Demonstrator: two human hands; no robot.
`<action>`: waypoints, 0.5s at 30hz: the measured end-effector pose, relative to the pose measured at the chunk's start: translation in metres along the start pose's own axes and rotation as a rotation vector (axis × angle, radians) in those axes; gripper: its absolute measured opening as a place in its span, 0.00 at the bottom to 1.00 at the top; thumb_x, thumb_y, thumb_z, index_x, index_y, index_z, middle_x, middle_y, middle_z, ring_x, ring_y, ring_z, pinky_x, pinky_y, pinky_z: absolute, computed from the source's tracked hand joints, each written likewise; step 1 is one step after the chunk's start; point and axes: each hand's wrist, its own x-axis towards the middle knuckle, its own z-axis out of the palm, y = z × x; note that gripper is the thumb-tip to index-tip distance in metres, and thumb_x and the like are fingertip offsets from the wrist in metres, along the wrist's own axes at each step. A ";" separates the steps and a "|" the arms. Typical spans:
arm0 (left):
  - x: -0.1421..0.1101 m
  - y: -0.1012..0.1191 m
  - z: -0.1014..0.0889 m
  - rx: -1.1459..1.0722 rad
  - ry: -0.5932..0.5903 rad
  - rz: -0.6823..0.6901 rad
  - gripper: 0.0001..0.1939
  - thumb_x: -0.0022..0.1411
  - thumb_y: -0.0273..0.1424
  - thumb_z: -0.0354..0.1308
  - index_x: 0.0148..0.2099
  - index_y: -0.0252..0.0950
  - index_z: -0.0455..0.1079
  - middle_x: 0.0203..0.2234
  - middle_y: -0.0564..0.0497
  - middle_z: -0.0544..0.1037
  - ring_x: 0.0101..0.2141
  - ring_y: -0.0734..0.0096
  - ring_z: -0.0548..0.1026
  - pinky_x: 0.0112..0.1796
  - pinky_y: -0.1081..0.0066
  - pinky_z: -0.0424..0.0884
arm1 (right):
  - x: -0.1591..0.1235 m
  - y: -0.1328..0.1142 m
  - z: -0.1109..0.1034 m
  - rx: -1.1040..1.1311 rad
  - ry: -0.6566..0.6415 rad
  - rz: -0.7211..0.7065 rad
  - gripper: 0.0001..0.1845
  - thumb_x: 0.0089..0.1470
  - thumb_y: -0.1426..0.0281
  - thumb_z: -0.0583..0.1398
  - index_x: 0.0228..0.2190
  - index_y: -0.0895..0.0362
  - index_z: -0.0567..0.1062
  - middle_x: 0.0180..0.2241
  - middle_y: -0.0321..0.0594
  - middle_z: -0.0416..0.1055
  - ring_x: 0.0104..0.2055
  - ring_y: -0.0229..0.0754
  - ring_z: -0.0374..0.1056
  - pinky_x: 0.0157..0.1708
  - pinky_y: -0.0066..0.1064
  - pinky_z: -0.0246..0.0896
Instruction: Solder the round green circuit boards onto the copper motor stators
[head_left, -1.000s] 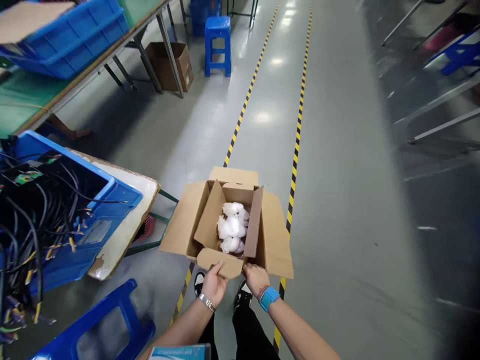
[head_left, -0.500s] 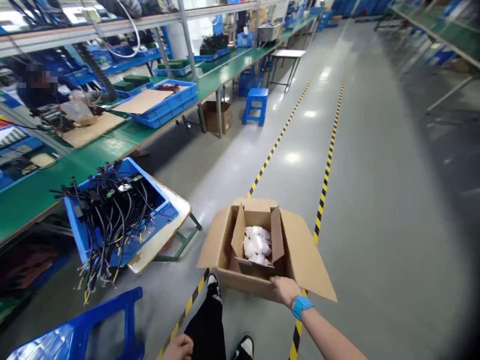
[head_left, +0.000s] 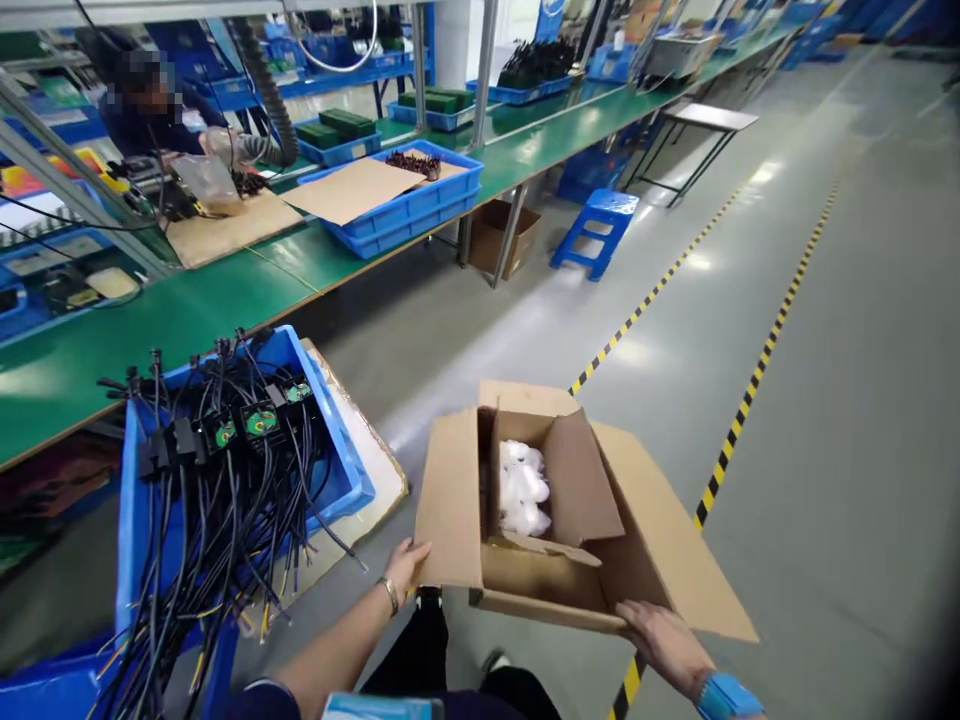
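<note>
The left hand [head_left: 407,568] is pinching the near corner of the left flap of the outer carton [head_left: 450,510], while the right hand [head_left: 664,640] is laying its fingers over the near rim by the right corner; its thumb is not showing, so how firmly it is gripping I cannot tell. Half a second ago the left hand was hanging clear of the carton, and before that it was touching the near flap of the inner box [head_left: 585,480]. Now both hands are working on the outer carton, which suggests the handling is shifting from the inner box to the larger one.

The outer carton is standing open in front of the person's legs, flaps splaying outward; whether the floor is bearing it I cannot tell. The inner box is sitting inside toward the left wall, also open, its right flap leaning outward. It is holding white wrapped bundles [head_left: 523,490] in a row.

To the left, a blue tub [head_left: 349,480] is resting on a pale-topped stand [head_left: 386,465] and overflowing with black cables [head_left: 247,500]. Beyond, the green desk [head_left: 247,300] is carrying a blue crate [head_left: 409,215] with a cardboard sheet [head_left: 360,190] and dark parts [head_left: 412,163].
</note>
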 end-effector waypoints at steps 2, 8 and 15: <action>0.005 0.025 0.013 0.033 0.040 0.121 0.22 0.45 0.44 0.59 0.40 0.38 0.63 0.41 0.43 0.74 0.41 0.57 0.72 0.38 0.62 0.69 | 0.016 0.020 -0.009 -0.016 -0.003 0.004 0.15 0.55 0.73 0.48 0.37 0.53 0.73 0.40 0.42 0.71 0.42 0.44 0.67 0.41 0.30 0.57; 0.026 0.090 0.061 0.332 0.254 0.318 0.16 0.50 0.30 0.57 0.44 0.39 0.63 0.38 0.46 0.75 0.42 0.57 0.71 0.44 0.64 0.63 | 0.137 0.053 -0.048 -0.143 -0.051 -0.149 0.21 0.52 0.81 0.46 0.39 0.57 0.73 0.41 0.45 0.71 0.42 0.45 0.67 0.40 0.33 0.58; 0.045 0.128 0.074 0.619 0.639 0.157 0.24 0.58 0.28 0.48 0.56 0.32 0.51 0.41 0.35 0.72 0.43 0.53 0.71 0.44 0.63 0.62 | 0.286 0.011 -0.101 -0.199 0.049 -0.425 0.10 0.56 0.76 0.51 0.35 0.61 0.72 0.36 0.44 0.71 0.43 0.47 0.65 0.43 0.43 0.59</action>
